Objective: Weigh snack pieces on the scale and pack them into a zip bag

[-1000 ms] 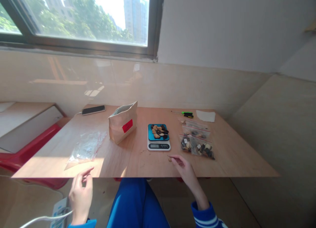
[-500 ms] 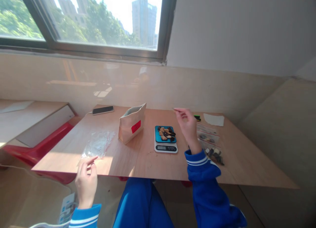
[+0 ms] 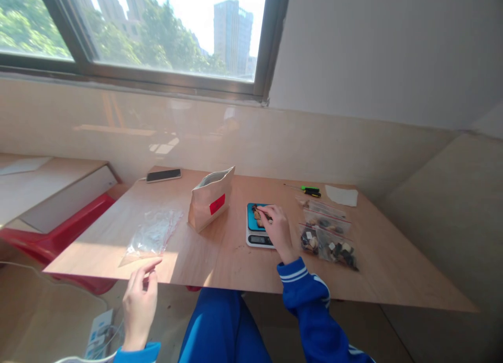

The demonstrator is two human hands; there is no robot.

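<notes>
My right hand [image 3: 277, 228] reaches over a blue-and-white digital scale [image 3: 251, 240], its thumb and fingers pinched at the pile of dried brown and black slices [image 3: 259, 220] on the blue plate. The fingertips hide what they grip, and the hand covers the right part of the scale. Near the front left edge hangs my left hand [image 3: 140, 297], fingers loosely bent and apart, with nothing in them. Just beyond it lie clear plastic bags [image 3: 153, 234]. A brown paper pouch [image 3: 204, 208] with a red label stands with its top open, left of the scale.
Several zip bags of dark and pale pieces [image 3: 338, 250] lie right of the scale. Behind them are a green-and-black screwdriver [image 3: 310, 191] and a white paper [image 3: 341, 196]. A phone [image 3: 164, 175] rests at the back left. A red chair [image 3: 70, 232] stands beside the table.
My right hand has come down and left from above the table's back to the slices on the scale. The screwdriver and more zip bags now show. My left hand has dropped slightly.
</notes>
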